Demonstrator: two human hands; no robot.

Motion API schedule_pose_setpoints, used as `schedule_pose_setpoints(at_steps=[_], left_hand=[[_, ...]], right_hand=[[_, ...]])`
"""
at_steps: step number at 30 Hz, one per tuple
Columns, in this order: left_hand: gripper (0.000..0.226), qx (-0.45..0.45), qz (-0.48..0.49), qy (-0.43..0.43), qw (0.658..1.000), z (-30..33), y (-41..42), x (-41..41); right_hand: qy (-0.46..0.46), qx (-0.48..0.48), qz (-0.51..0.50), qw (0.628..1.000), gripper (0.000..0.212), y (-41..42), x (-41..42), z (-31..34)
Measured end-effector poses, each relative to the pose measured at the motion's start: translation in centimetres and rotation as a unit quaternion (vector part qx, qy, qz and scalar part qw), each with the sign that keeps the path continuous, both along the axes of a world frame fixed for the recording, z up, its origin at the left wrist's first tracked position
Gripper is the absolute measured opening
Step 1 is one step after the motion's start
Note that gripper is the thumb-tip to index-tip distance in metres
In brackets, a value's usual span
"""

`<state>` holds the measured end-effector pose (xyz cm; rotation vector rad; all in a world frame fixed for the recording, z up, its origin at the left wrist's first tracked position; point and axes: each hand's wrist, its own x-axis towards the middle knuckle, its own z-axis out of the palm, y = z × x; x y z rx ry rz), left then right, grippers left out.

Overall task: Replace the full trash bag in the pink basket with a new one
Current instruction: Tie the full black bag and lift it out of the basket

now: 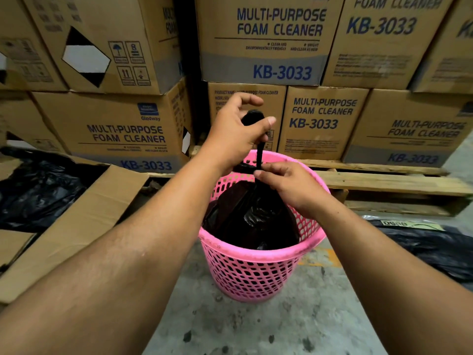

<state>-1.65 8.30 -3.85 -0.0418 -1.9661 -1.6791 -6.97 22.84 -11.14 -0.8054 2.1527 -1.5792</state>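
Both forearms reach far over the basket (256, 275), left hand (235, 131) gripping the bag (253, 219) neck's top, right hand (289, 185) pinching it lower, the twisted neck running upright between them.

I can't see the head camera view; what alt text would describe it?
Two bare hands pull a twisted neck of the black trash bag up from a pink basket: left hand high, right hand pinching lower. Stacked cardboard boxes stand behind.
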Motion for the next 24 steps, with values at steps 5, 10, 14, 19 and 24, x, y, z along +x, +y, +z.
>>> schedule_pose_setpoints(at_steps=[5, 10, 14, 19, 24], left_hand=[[0.050, -0.122, 0.097, -0.080, 0.985, -1.7, -1.0, -0.1], [0.025, -0.174, -0.022, -0.208, 0.962, -5.1, -1.8, 0.4], [0.017, -0.185, -0.021, -0.216, 0.959, -6.8, -1.7, 0.5], [0.025, -0.116, -0.108, -0.263, 0.952, -8.2, 0.6, 1.2], [0.020, -0.126, -0.058, -0.246, 0.959, -7.8, 0.5, 0.9]], right_hand=[[0.020, -0.050, -0.063, 0.997, 0.032, 0.0, -0.2, 0.1], [-0.005, -0.076, -0.060, 0.995, 0.033, 0.3, -0.6, 0.3], [-0.013, -0.087, -0.094, 0.992, 0.021, 0.5, -1.2, 0.5], [-0.033, -0.113, -0.142, 0.983, 0.020, 0.5, -1.4, 0.4], [-0.020, -0.085, -0.132, 0.987, 0.011, 0.8, -1.9, 0.2]])
